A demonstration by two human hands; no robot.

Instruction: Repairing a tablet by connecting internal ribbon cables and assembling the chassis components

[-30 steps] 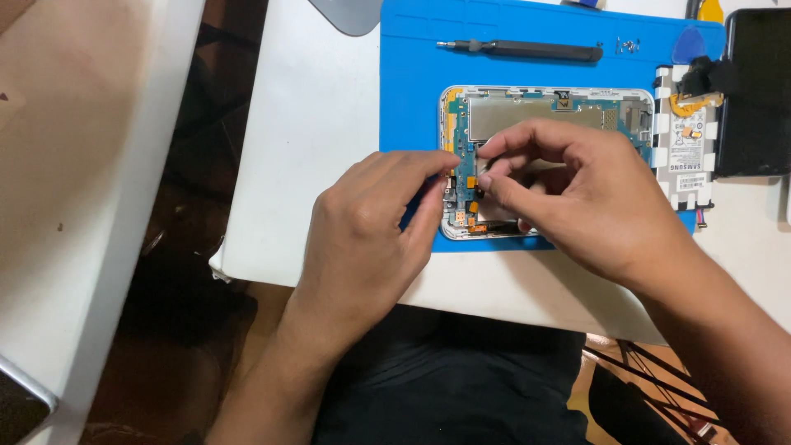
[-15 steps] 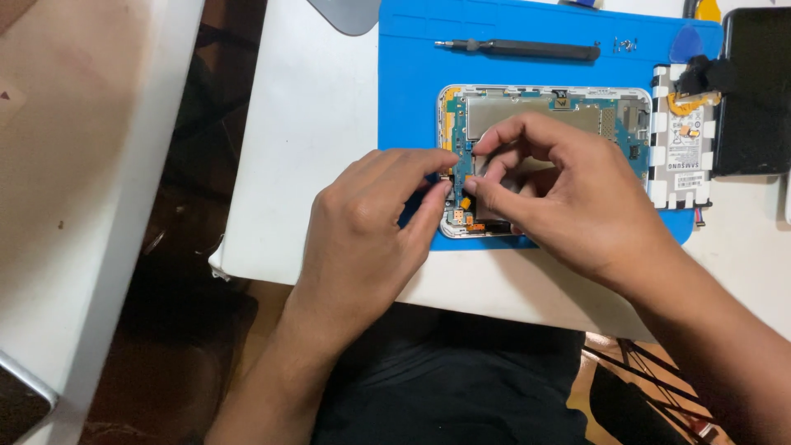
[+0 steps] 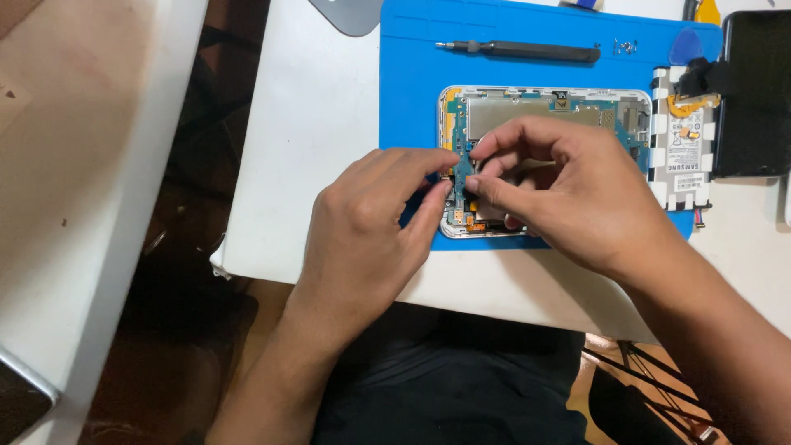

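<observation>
A white table is filling the middle of the view, and on it a blue work mat is lying under an opened tablet whose white frame is showing bare electronics inside. The left hand is coming in from below and the right hand from the lower right, and the two are meeting over the tablet's left end. There, a narrow blue-green circuit board is standing between their fingertips: the left thumb and forefinger are pinching its left edge, and the right thumb and forefinger are pinching its right edge, so both grips are pressed together on the same strip. The right hand is covering most of the tablet's lower half, so what lies beneath the board is hard to make out. To the right of the tablet, a white flat battery pack with a printed label is lying partly on the mat, beside a black panel that is cut off by the frame's edge. Along the mat's top edge, a slim dark screwdriver is lying flat, with a few tiny screws just beyond its handle and a blue pick further right.
</observation>
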